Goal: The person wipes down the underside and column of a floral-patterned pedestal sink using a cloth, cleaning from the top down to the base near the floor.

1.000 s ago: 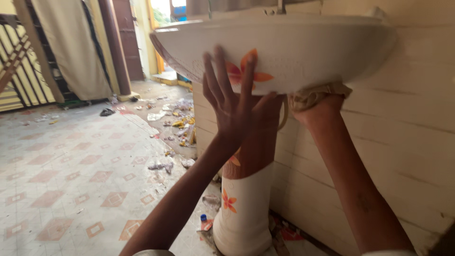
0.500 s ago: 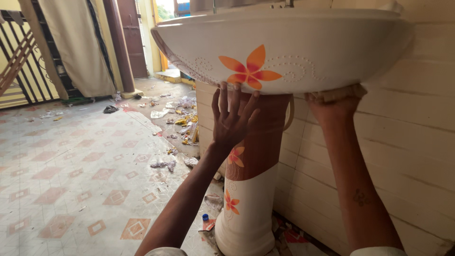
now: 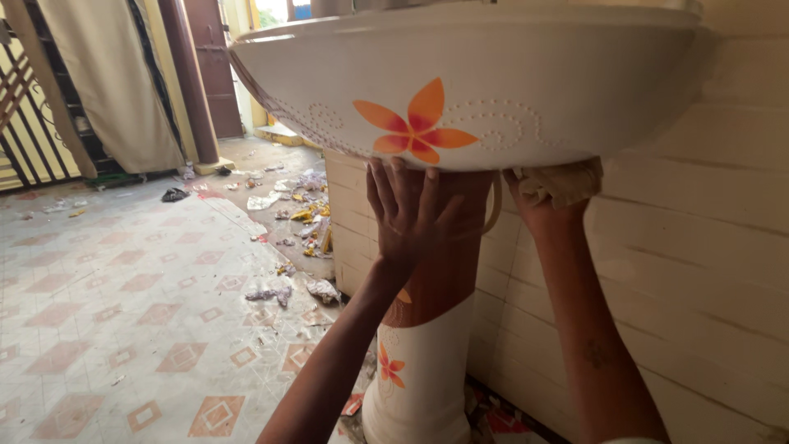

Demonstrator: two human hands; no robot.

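A white wash basin (image 3: 526, 74) with an orange flower print stands against the tiled wall on a brown and white pedestal (image 3: 427, 329). My left hand (image 3: 408, 212) is raised with its fingers spread, the fingertips touching the basin's underside in front of the pedestal top. My right hand (image 3: 544, 201) presses a beige cloth (image 3: 563, 179) up against the underside of the basin, near the wall.
Litter and wrappers (image 3: 308, 210) lie along the wall base to the left. More scraps (image 3: 493, 419) sit by the pedestal foot. The patterned tile floor (image 3: 123, 312) stretches left toward a curtain (image 3: 115, 82) and a metal gate (image 3: 25, 123).
My left hand came down from the flower print on the basin's side to its underside. The right hand stays under the basin with the cloth. The view has shifted closer.
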